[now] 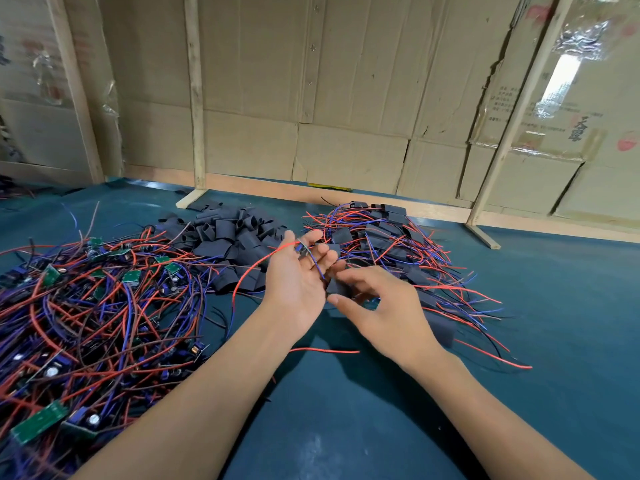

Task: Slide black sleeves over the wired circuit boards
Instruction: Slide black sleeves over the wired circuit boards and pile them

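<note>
Sleeve (337, 287), black and short, sits between the two hands above the blue mat (519, 341), pinched by the right hand (388, 313) between thumb and curled fingers, just beside the left fingertips. The left hand (298, 278), palm up, pinches a small board (303, 250) at its fingertips, with its red wire (249, 275) and blue wire (317, 265) trailing over the palm. Bare boards (86, 306) lie tangled at left, loose sleeves (228, 237) are heaped behind, and sleeved boards (391, 237) pile up at right before the cardboard wall (346, 98).
</note>
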Demonstrator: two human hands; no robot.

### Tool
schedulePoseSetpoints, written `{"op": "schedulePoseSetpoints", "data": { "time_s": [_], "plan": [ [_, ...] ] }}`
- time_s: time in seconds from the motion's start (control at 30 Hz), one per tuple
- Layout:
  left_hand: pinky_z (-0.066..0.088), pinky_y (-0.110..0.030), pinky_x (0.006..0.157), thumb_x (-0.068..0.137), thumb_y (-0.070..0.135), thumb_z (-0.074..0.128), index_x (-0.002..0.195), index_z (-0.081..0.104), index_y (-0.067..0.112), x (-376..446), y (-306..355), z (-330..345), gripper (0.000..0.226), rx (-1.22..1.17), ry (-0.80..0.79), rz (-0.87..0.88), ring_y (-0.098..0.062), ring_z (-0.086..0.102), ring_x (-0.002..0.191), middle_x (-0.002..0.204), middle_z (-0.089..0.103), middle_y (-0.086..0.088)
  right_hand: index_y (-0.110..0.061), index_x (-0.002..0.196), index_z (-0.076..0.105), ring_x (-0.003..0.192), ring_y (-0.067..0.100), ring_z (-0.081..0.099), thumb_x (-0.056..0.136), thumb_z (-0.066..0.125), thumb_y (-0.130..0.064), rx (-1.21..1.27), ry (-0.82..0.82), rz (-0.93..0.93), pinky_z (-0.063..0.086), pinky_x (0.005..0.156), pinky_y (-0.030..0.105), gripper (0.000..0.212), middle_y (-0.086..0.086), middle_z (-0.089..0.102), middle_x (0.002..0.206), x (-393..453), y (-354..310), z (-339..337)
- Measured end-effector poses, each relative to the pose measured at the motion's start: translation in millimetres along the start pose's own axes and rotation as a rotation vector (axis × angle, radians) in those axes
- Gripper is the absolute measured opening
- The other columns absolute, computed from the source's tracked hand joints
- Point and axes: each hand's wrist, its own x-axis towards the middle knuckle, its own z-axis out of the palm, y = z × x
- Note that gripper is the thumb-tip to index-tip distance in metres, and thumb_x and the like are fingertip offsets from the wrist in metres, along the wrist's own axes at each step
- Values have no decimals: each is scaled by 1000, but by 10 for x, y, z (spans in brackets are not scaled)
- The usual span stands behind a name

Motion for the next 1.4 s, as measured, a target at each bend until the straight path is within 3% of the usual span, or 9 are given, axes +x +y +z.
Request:
{"op": "schedulePoseSetpoints", "data": {
  "time_s": [0.23,0.37,0.47,0.5,0.63,0.8,1.03,1.17,1.4],
  "plan": [
    [56,-24,60,106,50,27,120,60,8,-67,-60,6,56,216,-82,-71,-24,74,81,99,77,-11,-20,114,75,91,5,63,84,81,-24,-145,-138,-9,46,90,17,31,-4,74,106,-7,-21,-28],
    [41,-26,54,105,52,31,98,59,11,-80,-85,34,49,253,-73,-120,-30,70,98,113,72,-19,-20,114,74,91,3,66,86,80,-18,-27,-43,7,47,87,14,29,-16,71,99,3,-21,-28],
    [52,-27,61,105,50,35,89,49,16,-60,-115,23,39,278,-54,-124,-27,72,82,96,76,-13,-22,117,72,95,6,68,87,78,-15,52,-12,35,50,90,18,31,-17,71,109,7,-15,-31],
    [54,-32,72,105,50,36,91,48,16,-47,-125,18,38,287,-54,-123,-29,72,86,99,76,-13,-26,115,72,95,8,69,87,78,-14,79,-2,39,51,91,21,31,-16,72,111,10,-19,-33],
    [53,-39,75,105,49,35,93,45,16,-43,-130,35,37,281,-106,-122,-29,72,92,107,75,-13,-47,103,67,92,7,71,86,78,-9,204,45,55,51,85,15,43,-20,73,104,5,-69,-26],
    [39,-37,72,101,47,49,82,54,14,-6,-134,69,39,346,36,-37,-27,51,87,89,53,-10,-37,104,71,96,4,71,83,82,-11,346,123,164,53,88,18,35,-19,74,103,31,-35,-16],
    [26,-28,59,89,44,67,79,45,20,-26,-90,34,34,332,-139,-109,-15,38,61,71,39,-2,-34,106,71,95,3,69,82,83,-12,320,129,165,51,88,16,34,-21,73,101,23,-28,-20],
    [26,-27,57,74,36,82,68,47,20,-2,-63,-27,39,340,-65,-119,-11,32,51,59,36,4,-35,102,73,91,3,70,81,84,-12,333,135,150,50,84,13,32,-20,74,99,24,-32,-56],
    [28,-24,54,58,28,88,96,66,12,4,-62,-66,47,381,-132,-140,-11,38,55,73,41,-4,-39,96,76,88,9,70,84,81,-10,428,47,144,56,87,25,32,-10,77,98,15,-90,-71]
  ]
}}
